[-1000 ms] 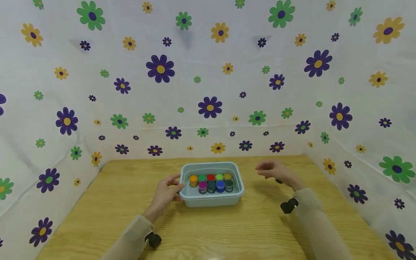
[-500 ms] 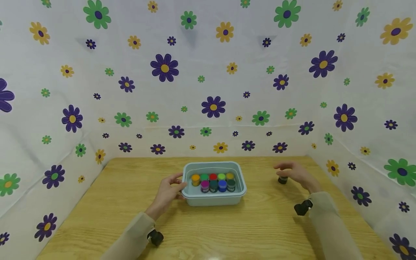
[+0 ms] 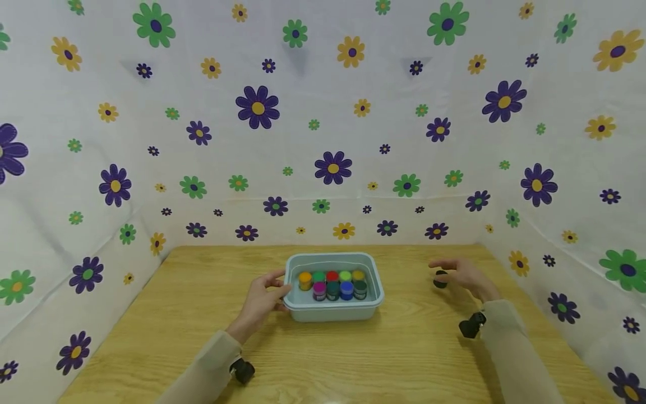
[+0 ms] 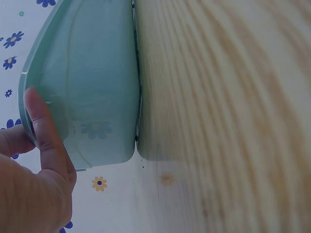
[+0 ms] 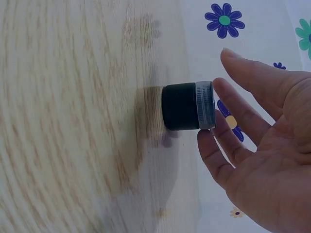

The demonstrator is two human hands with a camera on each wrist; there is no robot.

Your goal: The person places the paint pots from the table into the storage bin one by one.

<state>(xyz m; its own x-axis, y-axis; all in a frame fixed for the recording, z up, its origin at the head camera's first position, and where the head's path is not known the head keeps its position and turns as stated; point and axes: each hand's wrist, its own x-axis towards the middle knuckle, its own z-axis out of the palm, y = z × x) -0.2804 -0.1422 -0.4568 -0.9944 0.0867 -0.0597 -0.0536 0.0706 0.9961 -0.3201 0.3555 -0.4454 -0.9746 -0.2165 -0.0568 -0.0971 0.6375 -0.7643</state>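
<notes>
A pale blue plastic tub [image 3: 333, 315] stands mid-table and holds several small paint jars [image 3: 346, 289] in two rows. Their lids or contents look orange, green, red, lime, yellow, magenta, teal, blue and dark green. At the tub's left end, my left hand [image 3: 258, 303] pinches the rim between thumb and fingers; the left wrist view shows fingers along the tub's wall [image 4: 97, 87]. To the right, a black paint jar [image 5: 180, 107] with a clear lid stands upright on the table. My right hand [image 3: 466, 278] is spread around the lid, fingertips right beside it, thumb apart.
The wooden table [image 3: 333, 359] runs back to a white flowered cloth [image 3: 333, 129], which also hangs at both sides. A small black camera [image 3: 242, 370] sits on the left wrist and another black camera [image 3: 471, 325] on the right.
My right hand has moved right, away from the tub, to the black paint jar, and lowered over it. My left hand has stayed at the tub's rim. The head view has shifted slightly.
</notes>
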